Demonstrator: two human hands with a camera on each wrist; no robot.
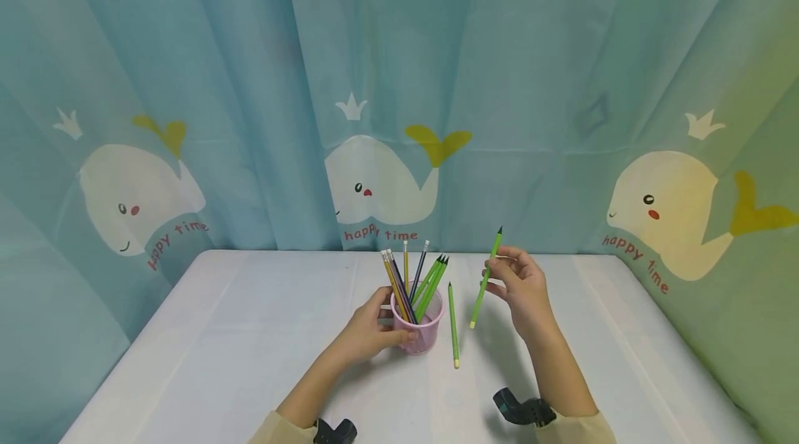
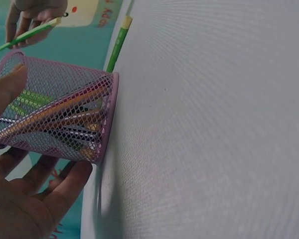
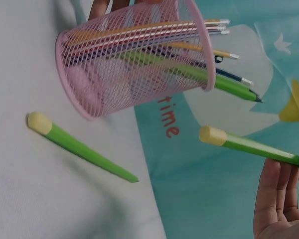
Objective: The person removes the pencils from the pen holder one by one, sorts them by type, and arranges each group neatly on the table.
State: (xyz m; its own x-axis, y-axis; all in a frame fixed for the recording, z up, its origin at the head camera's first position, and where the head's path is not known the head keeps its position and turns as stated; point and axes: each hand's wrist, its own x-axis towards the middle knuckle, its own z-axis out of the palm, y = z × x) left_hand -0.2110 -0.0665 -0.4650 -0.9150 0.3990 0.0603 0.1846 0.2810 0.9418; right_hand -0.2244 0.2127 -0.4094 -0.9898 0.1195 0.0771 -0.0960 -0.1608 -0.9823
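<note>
A pink mesh pencil cup (image 1: 424,338) stands on the white table, with my left hand (image 1: 368,333) gripping its left side, thumb in front and fingers behind. Several pencils lean inside it: green ones (image 1: 432,289) with dark tips up, and yellow and dark ones (image 1: 399,286) with white eraser ends up. My right hand (image 1: 521,284) pinches a green pencil (image 3: 259,148) above the table, right of the cup; its dark tip points up and its pale yellow end down. Between cup and right hand, another green pencil (image 1: 453,333) lies on the table, yellow end toward me.
The white table (image 1: 250,347) reaches back to a blue-green curtain (image 1: 530,83) printed with whales. Dark wrist-worn devices (image 1: 523,408) sit at both sleeves near the front.
</note>
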